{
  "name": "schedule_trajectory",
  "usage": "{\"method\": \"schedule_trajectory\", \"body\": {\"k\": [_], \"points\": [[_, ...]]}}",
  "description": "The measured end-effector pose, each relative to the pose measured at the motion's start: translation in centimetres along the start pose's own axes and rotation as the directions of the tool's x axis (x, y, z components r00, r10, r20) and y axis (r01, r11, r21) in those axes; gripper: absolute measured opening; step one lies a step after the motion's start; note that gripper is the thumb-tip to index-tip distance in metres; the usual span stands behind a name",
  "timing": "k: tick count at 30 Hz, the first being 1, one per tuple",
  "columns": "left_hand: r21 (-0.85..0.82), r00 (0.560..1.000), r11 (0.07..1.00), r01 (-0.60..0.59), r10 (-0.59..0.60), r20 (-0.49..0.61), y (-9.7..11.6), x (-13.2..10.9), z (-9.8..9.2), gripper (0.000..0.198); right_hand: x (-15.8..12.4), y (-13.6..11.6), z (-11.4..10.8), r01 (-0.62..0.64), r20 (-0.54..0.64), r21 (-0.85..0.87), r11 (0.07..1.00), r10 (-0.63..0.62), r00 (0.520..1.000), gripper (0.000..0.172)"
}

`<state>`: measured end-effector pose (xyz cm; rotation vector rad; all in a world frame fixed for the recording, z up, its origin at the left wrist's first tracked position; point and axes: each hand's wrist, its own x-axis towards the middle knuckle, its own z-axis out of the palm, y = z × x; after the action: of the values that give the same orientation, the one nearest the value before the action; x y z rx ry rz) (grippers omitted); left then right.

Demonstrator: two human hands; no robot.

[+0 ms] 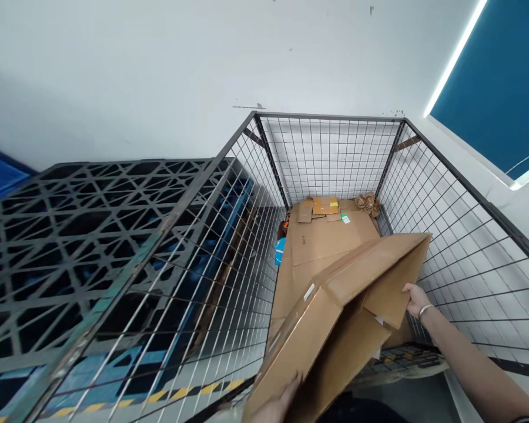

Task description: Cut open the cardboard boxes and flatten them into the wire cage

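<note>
Steadily hold the open carton (317,323), tilted at the near end of the wire cage (330,117), by 2 opposed grips: your right hand (417,298) pinches a flap on the far side, and your left hand (278,402) grasps the lower near edge. To do it well, guide that flap clear of the right-hand mesh and press along existing creases rather than tearing. On the carton, 1 white label (309,292) is too small to read. Beyond, the flattened cardboard (335,235) bears 1 green-and-white sticker (345,218) and dark print, likewise illegible.
</note>
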<state>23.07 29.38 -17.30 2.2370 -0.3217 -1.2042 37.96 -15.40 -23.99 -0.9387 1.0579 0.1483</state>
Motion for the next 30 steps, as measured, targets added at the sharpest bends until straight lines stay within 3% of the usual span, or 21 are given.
{"method": "schedule_trajectory", "body": {"k": [4, 6, 8, 11, 14, 17, 18, 21, 23, 24, 26, 30], "points": [[0.053, 0.983, 0.999, -0.005, 0.015, -0.184, 2.4, 6.8, -1.8, 0.092, -0.8, 1.4, 0.2, 0.011, 0.034, 0.011, 1.0, -0.011, 0.999, 0.032], [0.076, 0.975, 0.997, -0.008, 0.025, -0.22, 3.6, 9.4, -2.7, 0.102, -1.1, 1.8, 0.2, 0.016, 0.033, 0.026, 1.0, -0.017, 0.999, 0.032], [0.086, 0.983, 0.994, -0.07, 0.083, -0.161, 4.5, 10.8, -3.1, 0.105, -1.1, 1.9, 0.2, 0.033, 0.011, 0.053, 0.998, -0.034, 0.999, 0.031], [0.091, 0.978, 0.974, -0.21, 0.209, 0.021, 5.2, 11.2, -2.8, 0.098, -0.6, 1.6, 0.4, 0.063, -0.039, 0.096, 0.993, -0.06, 0.997, 0.029], [0.091, 0.956, 0.959, -0.269, 0.255, 0.145, 6.2, 10.8, -1.5, 0.099, -0.2, 1.4, 0.0, 0.069, -0.078, 0.124, 0.99, -0.06, 0.995, 0.028], [0.076, 0.955, 0.963, -0.26, 0.244, 0.168, 7.9, 11.0, 0.8, 0.092, -0.1, 1.5, -0.8, 0.066, -0.093, 0.145, 0.987, -0.053, 0.994, 0.031], [0.074, 0.962, 0.968, -0.239, 0.225, 0.156, 8.5, 11.3, 1.8, 0.098, -0.1, 1.6, -1.1, 0.065, -0.096, 0.151, 0.986, -0.051, 0.994, 0.031], [0.21, 0.997, 0.976, -0.052, 0.037, 0.073, 10.4, 12.4, 4.8, 0.119, -0.3, 2.1, -1.3, 0.061, -0.099, 0.166, 0.984, -0.045, 0.994, 0.032], [0.361, 0.996, 0.929, 0.084, -0.083, -0.018, 11.2, 13.1, 5.6, 0.106, -0.6, 2.3, -1.0, 0.054, -0.09, 0.175, 0.983, -0.039, 0.995, 0.031], [0.412, 0.993, 0.904, 0.116, -0.102, -0.056, 11.5, 13.4, 5.4, 0.096, -0.7, 2.2, -0.7, 0.051, -0.08, 0.18, 0.982, -0.037, 0.996, 0.03], [0.474, 0.992, 0.876, 0.088, -0.033, -0.124, 11.8, 13.5, 3.5, 0.082, -0.9, 1.6, -0.1, 0.05, -0.051, 0.189, 0.981, -0.041, 0.998, 0.028], [0.575, 0.949, 0.815, -0.071, 0.232, -0.212, 12.6, 12.7, -4.3, 0.074, -1.2, -1.6, 2.1, 0.081, 0.037, 0.219, 0.972, -0.091, 0.995, 0.025]]}}
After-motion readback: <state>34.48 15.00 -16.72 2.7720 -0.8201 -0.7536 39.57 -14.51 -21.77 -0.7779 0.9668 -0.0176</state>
